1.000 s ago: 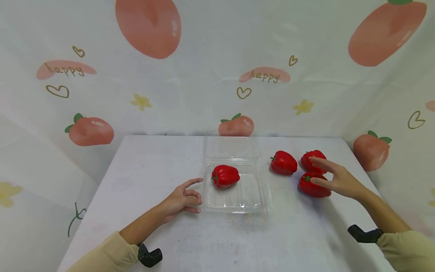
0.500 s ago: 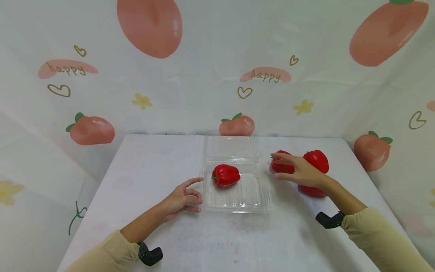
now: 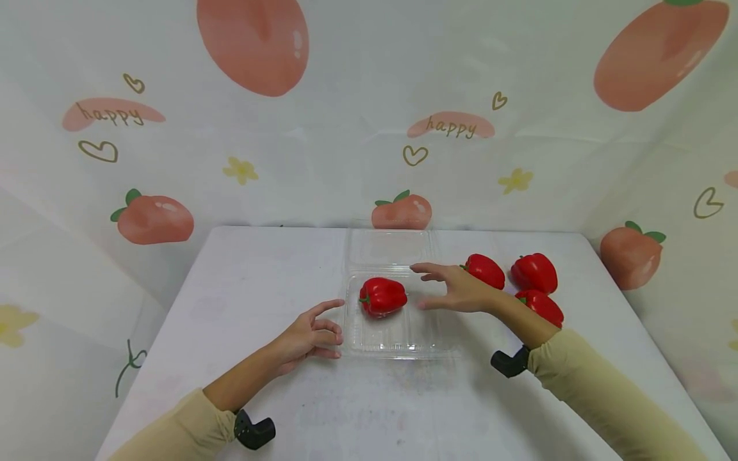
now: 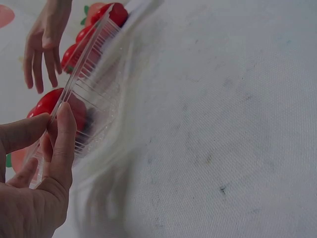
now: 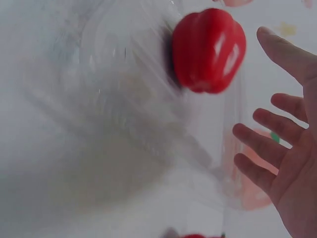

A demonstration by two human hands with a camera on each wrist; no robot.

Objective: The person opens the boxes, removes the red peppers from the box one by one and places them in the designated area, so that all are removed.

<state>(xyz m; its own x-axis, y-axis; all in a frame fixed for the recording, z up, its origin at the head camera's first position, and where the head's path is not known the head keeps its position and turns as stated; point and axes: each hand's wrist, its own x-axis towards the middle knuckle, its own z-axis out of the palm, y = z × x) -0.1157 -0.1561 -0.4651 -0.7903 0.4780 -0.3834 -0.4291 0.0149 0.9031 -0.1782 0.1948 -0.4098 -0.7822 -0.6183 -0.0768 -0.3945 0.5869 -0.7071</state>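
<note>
A red bell pepper (image 3: 383, 297) lies on its side in the left part of a clear plastic clamshell box (image 3: 398, 352), whose lid (image 3: 389, 246) is folded back. My left hand (image 3: 302, 342) is at the box's left side, fingers loosely bent and spread, fingertips right at the rim (image 4: 79, 72). Over the right part of the box hangs my right hand (image 3: 458, 289), palm down. Its fingers and thumb are apart with nothing between them, and the boxed pepper (image 5: 209, 52) is just beyond the fingertips in the right wrist view.
Three more red bell peppers stand on the white table (image 3: 277, 269) right of the box: a left one (image 3: 485, 271), a back right one (image 3: 535, 272) and a front one (image 3: 542, 307) partly behind my right forearm. A patterned cloth backdrop (image 3: 323, 166) rises behind.
My right hand has moved left, from above the right-hand peppers past the left one to over the box. My left hand and the boxed pepper have stayed in place.
</note>
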